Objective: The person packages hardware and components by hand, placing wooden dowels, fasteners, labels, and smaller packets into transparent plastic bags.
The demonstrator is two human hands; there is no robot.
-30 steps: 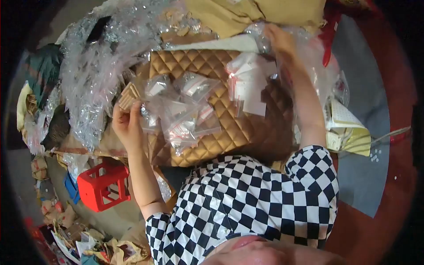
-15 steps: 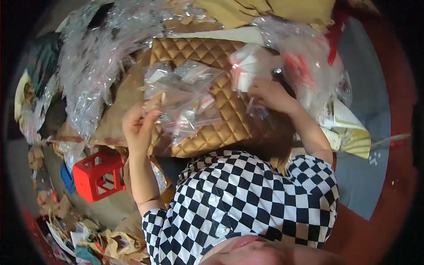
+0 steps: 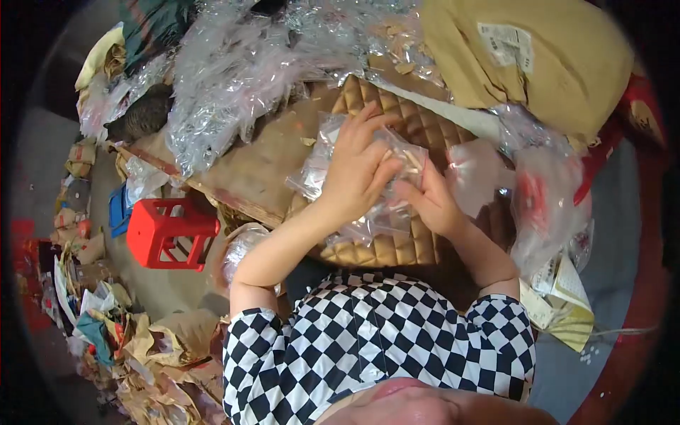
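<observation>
Over a heap of small clear zip bags (image 3: pixel 375 228), my left hand (image 3: pixel 354 170) reaches with its fingers apart and its palm turned down. Beside it, my right hand (image 3: pixel 440 204) pinches a clear zip bag (image 3: pixel 415 160) between thumb and fingers; some small tan pieces show in it. The two hands are close together, the left thumb near the held bag. Beneath everything lies a quilted gold-brown pad (image 3: pixel 418 249). Part of the heap is hidden under my left hand.
A bundle of clear bags (image 3: pixel 476 173) lies right of my hands, with red-marked plastic bags (image 3: pixel 535 202) beyond. Piled clear wrappers (image 3: pixel 234 85) cover the back left. A large tan package (image 3: pixel 528 64) sits at the back right. A red stool (image 3: pixel 152 234) stands at left.
My right hand has moved left from the bag bundle to the heap. My left hand has moved right over the heap, its fingers now spread. The view has shifted and turned.
</observation>
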